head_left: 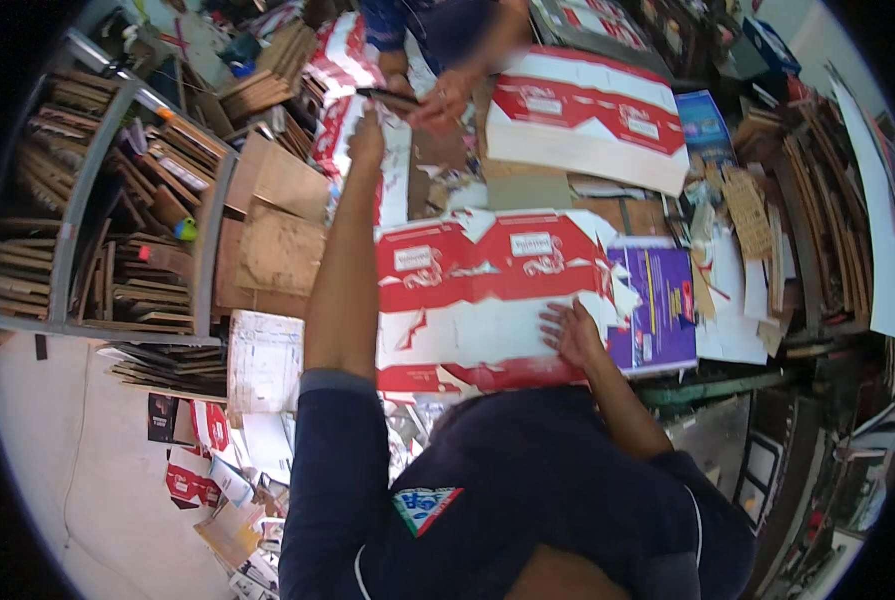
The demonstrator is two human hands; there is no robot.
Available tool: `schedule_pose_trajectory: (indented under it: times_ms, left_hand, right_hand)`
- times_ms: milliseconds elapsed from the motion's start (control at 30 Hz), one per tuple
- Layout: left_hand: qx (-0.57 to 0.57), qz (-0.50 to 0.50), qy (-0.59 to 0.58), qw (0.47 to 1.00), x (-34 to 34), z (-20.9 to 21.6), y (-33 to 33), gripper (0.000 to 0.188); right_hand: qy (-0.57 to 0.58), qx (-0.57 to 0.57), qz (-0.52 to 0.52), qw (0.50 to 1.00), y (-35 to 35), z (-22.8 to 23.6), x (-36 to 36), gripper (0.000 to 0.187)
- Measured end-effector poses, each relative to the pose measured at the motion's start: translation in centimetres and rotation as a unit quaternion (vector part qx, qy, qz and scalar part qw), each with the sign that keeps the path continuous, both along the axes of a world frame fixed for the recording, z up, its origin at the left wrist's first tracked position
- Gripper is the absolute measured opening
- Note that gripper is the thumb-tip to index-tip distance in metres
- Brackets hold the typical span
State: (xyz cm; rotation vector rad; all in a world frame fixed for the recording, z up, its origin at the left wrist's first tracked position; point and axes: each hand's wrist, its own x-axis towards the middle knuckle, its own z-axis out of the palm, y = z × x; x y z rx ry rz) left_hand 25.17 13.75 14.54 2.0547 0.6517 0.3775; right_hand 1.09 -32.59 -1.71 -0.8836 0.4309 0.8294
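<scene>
My right hand (569, 332) lies on a stack of red and white printed cardboard sheets (457, 325), with its fingers spread. My left arm reaches far forward, and my left hand (366, 142) looks closed just below a dark, flat, narrow object (391, 99). Whether it touches that object I cannot make out. A co-worker's hand (445, 103) grips the other end of the dark object from across the table. The sheets in front of me have torn, ragged edges, and a purple printed sheet (652, 305) shows beside their right side.
Another red and white cardboard stack (587, 115) stands at the far right. A metal rack (72, 220) full of thin boards is on the left. More boards (817, 230) lean at the right. Cardboard scraps (232, 500) litter the lower left floor.
</scene>
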Motion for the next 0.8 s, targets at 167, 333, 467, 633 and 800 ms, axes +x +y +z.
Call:
schedule_pose_trajectory:
  times_ms: [167,333,467,633,800]
  left_hand:
    - [0.179,-0.149,-0.103,0.967,-12.8,-6.2,-7.6,0.076]
    - [0.189,-0.08,0.068,0.976,-28.7,-17.6,-7.3,0.08]
    - [0.206,-0.04,0.096,0.973,-32.9,-19.7,-9.7,0.083]
    - [0.221,-0.065,0.087,0.969,-31.5,-18.6,-12.9,0.081]
    - [0.264,-0.095,0.089,0.956,-28.9,-19.0,-14.6,0.083]
  right_hand:
    - [-0.084,-0.181,-0.037,0.979,-2.3,1.6,1.4,0.05]
    - [-0.184,-0.321,-0.031,0.928,-3.8,0.9,3.6,0.037]
    - [-0.359,-0.465,0.038,0.808,-5.0,0.2,7.2,0.038]
    - [-0.505,-0.575,0.075,0.639,-2.2,-0.7,14.1,0.052]
    - [-0.462,-0.623,0.197,0.6,0.0,-1.0,17.8,0.063]
